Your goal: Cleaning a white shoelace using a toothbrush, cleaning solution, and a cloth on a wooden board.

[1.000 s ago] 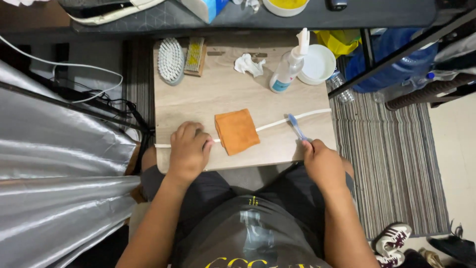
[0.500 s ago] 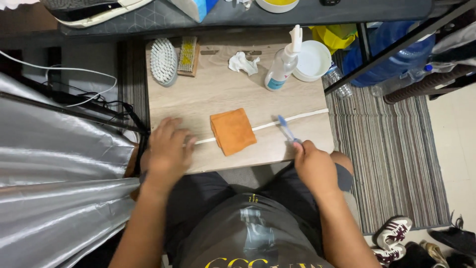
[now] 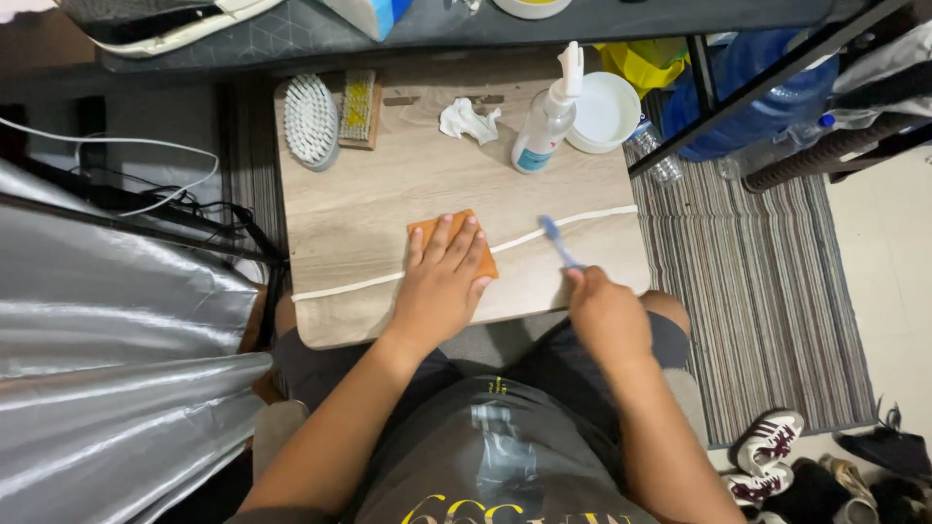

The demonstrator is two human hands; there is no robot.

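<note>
Three brushes (image 3: 312, 121), one spray bottle (image 3: 544, 131)

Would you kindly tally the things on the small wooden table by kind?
Brushes: 3 (white bristle brush, wooden brush, blue toothbrush)
Orange cloth: 1
White cord: 1
Spray bottle: 1
White bowl: 1
Crumpled tissue: 1
Total: 8

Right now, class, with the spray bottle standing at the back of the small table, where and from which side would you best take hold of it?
Probably around the spray bottle's clear body, below the white pump head. It stands upright; the bowl crowds its right, so come from the left or front, where the table is bare.
</note>
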